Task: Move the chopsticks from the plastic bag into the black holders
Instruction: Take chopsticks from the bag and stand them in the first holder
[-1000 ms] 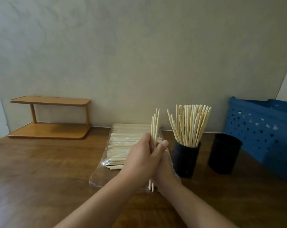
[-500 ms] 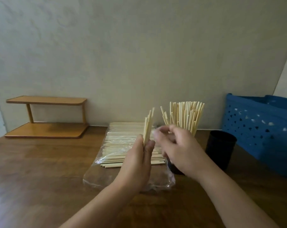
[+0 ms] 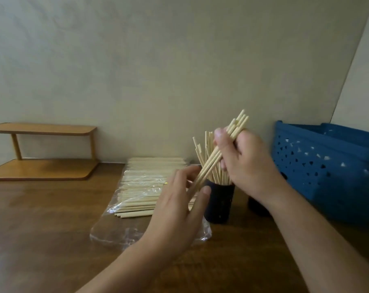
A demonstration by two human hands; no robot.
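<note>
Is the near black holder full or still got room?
Nearly full: the near black holder is packed with upright chopsticks fanning above its rim. Remaining room cannot be told.

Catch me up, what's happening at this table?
A person is loading chopsticks into black holders. The right hand grips a small bundle of chopsticks, tilted, above the nearer black holder, which is already packed with sticks. The left hand is open at the bundle's lower end. Many more lie in the plastic bag on the table. A second holder is mostly hidden behind the right wrist.
</note>
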